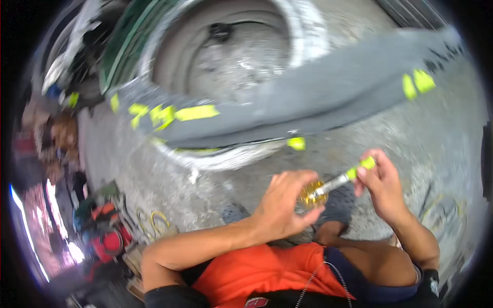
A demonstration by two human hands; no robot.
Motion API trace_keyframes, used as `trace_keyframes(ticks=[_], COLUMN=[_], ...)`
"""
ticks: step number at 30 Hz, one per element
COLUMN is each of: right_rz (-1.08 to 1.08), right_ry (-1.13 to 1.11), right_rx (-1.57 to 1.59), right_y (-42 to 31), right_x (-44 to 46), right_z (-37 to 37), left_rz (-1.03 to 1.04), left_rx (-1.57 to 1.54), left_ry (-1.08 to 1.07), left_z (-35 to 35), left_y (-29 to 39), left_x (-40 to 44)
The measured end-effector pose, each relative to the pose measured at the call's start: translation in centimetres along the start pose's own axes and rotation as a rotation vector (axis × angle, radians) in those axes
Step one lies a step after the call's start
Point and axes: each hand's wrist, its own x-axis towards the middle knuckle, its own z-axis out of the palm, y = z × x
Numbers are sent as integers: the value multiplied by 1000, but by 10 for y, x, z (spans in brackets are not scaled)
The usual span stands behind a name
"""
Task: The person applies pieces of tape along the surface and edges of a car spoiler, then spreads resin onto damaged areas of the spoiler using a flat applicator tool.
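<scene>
In front of my lap, my left hand (285, 203) curls its fingers around a round, see-through amber object (312, 194). A narrow silvery piece (336, 182) runs from it up to the right and ends in a yellow-green part (362, 168). My right hand (379, 177) pinches that yellow-green end between thumb and fingers. Blur keeps me from telling exactly what the object is. Beyond my hands lies a long grey panel (328, 87), like a car bumper, with several yellow-green tape pieces (197, 113) on it. Neither hand touches the panel.
The panel rests across a large whitish ring (308, 31), with a dark round thing (220, 32) inside it. A green panel (120, 56) stands behind at left. Red bags and clutter (110, 241) lie at the left. My feet are on the concrete floor (411, 149).
</scene>
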Motion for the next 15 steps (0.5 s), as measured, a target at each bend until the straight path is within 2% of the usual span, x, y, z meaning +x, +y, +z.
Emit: trace_keyframes(ticks=[1,3,6,9,11,15], right_rz=[-4,-10,-82,-119,-163,-155], right_ry=[-33,-95,-144,-124,-83,8], right_rx=[30,34,-20,-155,-195,-253], right_y=[-5,-23,-53,-78,-85,-87], right_x=[-7,-11,-13,-6,0,15], right_z=[20,59,119,175,211,265], left_rz=[-28,40,82,177,114,194], left_rx=[34,35,87,134,50,16], left_ry=[53,22,128,243,305,452], left_z=[-25,-67,-117,-155,-171,-194], left_y=[2,4,-2,-20,-40,-92], left_x=[-17,-47,-75,-96,-109,-120])
